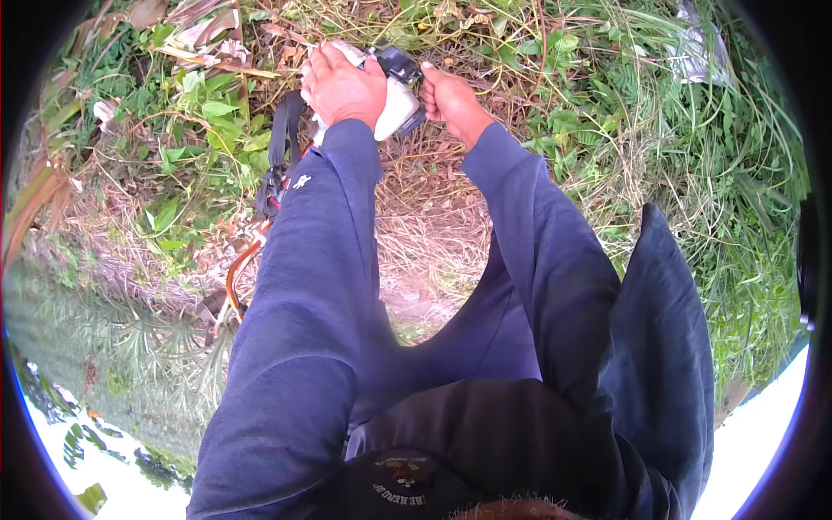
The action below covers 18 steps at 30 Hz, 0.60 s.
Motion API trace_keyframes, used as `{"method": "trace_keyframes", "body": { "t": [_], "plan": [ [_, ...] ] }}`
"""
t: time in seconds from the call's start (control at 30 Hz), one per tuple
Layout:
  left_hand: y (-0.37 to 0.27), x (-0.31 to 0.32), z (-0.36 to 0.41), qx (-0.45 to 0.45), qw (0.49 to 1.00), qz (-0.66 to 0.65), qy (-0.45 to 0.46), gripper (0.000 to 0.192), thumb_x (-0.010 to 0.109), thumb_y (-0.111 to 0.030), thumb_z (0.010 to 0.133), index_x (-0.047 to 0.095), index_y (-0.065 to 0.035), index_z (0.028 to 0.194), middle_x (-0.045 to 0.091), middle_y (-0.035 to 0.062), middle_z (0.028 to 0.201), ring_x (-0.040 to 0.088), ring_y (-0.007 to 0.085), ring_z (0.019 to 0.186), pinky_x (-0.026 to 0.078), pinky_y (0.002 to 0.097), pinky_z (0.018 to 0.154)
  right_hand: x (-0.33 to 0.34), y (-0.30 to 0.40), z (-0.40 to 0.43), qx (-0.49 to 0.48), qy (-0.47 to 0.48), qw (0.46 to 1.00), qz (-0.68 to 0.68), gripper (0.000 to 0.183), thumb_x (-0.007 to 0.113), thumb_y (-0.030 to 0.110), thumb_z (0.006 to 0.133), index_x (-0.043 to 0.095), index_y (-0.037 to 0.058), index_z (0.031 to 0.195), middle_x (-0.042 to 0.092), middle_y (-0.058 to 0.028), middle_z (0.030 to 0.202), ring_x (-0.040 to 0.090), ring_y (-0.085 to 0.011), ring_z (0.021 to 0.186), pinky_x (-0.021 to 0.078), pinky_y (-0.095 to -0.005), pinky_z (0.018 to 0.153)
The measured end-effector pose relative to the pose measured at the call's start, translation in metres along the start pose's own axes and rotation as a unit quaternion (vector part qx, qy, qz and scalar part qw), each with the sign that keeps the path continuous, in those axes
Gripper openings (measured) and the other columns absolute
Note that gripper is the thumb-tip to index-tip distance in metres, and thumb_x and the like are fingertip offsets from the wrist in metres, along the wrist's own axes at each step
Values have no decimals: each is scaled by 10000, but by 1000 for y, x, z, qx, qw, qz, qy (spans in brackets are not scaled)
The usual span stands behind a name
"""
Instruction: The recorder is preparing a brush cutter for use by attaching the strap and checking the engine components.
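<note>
A small engine unit with a white housing (398, 109) and a black part (396, 64) lies on the ground at the top centre. It looks like the engine of a brush cutter. My left hand (344, 84) presses down over the white housing, its fingers spread along the far side. At the right edge of the black part, my right hand (450, 97) has its fingers curled and its thumb against that edge. Whether something is inside those fingers is hidden. A black strap (284, 130) hangs left of the engine, and a curved orange handle (239, 270) shows beside my left sleeve.
Leafy weeds (221, 123) and dry stalks surround the engine. Flattened dry grass (432, 247) lies between my arms, and tall green grass (760, 195) grows on the right. A pale plastic-like sheet (702, 52) rests in the grass at the upper right.
</note>
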<state>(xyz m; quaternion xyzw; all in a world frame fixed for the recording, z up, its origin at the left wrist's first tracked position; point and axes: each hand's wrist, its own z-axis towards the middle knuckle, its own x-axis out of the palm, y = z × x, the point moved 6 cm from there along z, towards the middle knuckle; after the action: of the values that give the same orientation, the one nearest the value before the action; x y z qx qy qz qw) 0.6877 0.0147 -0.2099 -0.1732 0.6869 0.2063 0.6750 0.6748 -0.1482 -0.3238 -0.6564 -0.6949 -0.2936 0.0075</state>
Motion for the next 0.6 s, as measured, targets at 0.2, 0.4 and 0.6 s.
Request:
{"method": "trace_keyframes", "body": {
  "t": [0.2, 0.4, 0.6],
  "plan": [
    [2, -1, -7, 12, 999, -43, -27, 776, 658, -439, 853, 489, -9, 1476, 475, 186, 1533, 393, 371, 1443, 279, 526, 1180, -36, -30, -60, -80, -109, 979, -153, 328, 616, 304, 962, 711, 13, 845, 646, -85, 663, 558, -191, 616, 473, -386, 642],
    [19, 2, -2, 45, 986, -128, -101, 689, 714, -377, 792, 604, -1, 1358, 556, 183, 1445, 439, 409, 1398, 301, 544, 1165, 10, 24, -36, -173, -99, 938, -283, 283, 630, 298, 942, 694, 33, 869, 667, -170, 761, 632, -307, 712, 499, -419, 717],
    [16, -5, -25, 0, 933, -319, -169, 494, 802, -202, 763, 684, 39, 1178, 586, 229, 1392, 557, 382, 1301, 431, 469, 1107, 16, -7, -8, -272, -187, 911, -246, 242, 594, 249, 987, 630, 10, 999, 689, -236, 911, 662, -427, 892, 500, -487, 830]
  ]
}}
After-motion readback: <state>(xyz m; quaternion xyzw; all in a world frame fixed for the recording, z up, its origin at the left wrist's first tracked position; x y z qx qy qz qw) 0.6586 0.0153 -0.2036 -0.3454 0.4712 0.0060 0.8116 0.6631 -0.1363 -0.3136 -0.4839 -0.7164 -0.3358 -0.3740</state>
